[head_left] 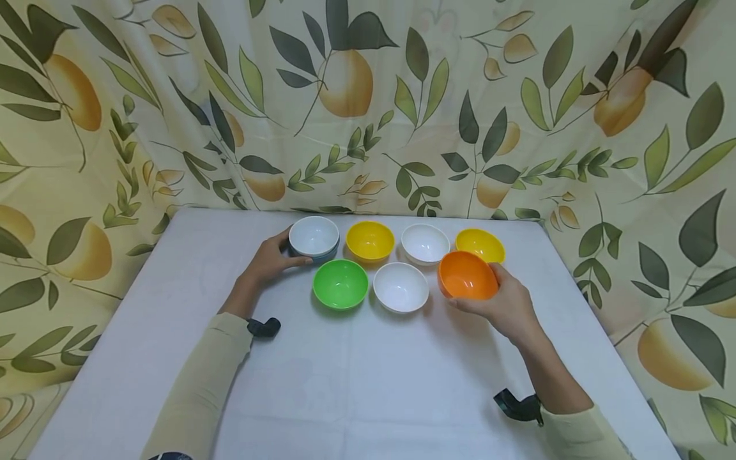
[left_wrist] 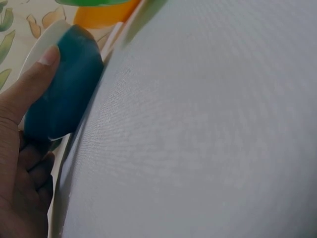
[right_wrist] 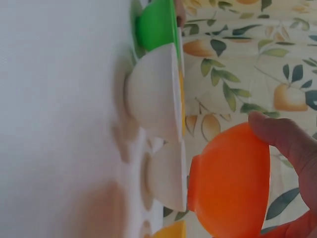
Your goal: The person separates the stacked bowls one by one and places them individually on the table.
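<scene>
At the back left, my left hand grips a blue bowl, thumb along its outside and fingers round the far side. A white bowl is nested inside that blue one. On the right, my right hand holds an orange bowl between thumb and fingers, raised off the table. The orange bowl overlaps the front of a yellow bowl in the head view. Just beside the blue bowl stands a green bowl, and a white bowl sits between green and orange.
Another yellow bowl and another white bowl stand in the back row. A white cloth covers the table. Behind it hangs a fruit-patterned curtain, close to the table's back edge.
</scene>
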The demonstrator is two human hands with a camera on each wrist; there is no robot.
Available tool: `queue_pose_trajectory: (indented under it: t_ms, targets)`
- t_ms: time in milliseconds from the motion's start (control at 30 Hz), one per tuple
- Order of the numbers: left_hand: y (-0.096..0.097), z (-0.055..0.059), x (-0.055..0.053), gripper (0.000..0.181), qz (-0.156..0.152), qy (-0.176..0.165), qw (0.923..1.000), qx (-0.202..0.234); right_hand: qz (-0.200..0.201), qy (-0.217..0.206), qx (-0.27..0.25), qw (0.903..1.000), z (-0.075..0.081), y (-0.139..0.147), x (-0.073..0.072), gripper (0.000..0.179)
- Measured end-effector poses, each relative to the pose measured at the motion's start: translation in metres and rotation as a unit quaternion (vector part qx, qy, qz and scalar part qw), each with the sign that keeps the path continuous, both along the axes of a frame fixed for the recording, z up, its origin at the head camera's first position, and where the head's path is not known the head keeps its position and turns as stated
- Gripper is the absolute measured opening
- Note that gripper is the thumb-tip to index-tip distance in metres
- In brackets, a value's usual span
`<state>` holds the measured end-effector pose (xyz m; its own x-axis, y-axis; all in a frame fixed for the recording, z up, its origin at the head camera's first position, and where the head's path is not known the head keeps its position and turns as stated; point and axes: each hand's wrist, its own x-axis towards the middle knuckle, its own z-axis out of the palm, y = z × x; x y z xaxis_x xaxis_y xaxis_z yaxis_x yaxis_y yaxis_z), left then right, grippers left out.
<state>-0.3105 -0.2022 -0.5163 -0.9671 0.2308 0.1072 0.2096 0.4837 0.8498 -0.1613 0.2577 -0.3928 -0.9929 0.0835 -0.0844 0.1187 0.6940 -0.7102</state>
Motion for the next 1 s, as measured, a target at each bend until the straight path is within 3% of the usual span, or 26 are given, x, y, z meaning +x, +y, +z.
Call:
queue_pose_trajectory:
  t_ms: [1000]
  targets:
    - [0.0,0.001,0.001,0.107,-0.003,-0.004,1.0,0.002,-0.062,-0.042,0.02,0.997,-0.048,0.007,-0.007,0.108]
